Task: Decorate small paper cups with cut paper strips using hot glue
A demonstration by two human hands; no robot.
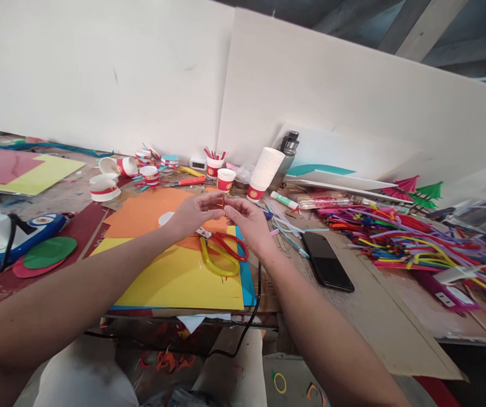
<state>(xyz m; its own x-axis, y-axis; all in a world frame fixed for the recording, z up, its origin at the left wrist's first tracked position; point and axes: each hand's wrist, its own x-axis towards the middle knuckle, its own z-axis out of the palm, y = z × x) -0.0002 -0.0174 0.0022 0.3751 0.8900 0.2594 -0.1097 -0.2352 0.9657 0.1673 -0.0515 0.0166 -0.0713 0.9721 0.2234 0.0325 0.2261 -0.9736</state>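
Observation:
My left hand (192, 215) and my right hand (248, 219) meet above the craft paper, thumbs and fingertips pinched together. Between them is a small, thin orange-brown piece (223, 200), mostly covered by the fingers; its kind is unclear. Just below lies a pair of scissors (221, 270) with red and yellow handles, its blades partly under my hands. The scissors rest on a yellow sheet (162, 280) and an orange sheet (141, 210), with a blue sheet (249, 288) showing at the right edge. A white disc (166, 219) is beside my left wrist.
Behind stand a paper cup (226, 180), a cup stack (265, 169) and a bottle (287, 158). A phone (327, 261) and piled pipe cleaners (395, 232) lie right. Cut cups (105, 189), paper circles (50, 252) and a blue device (26, 240) are left. A black cable (258, 294) hangs over the front edge.

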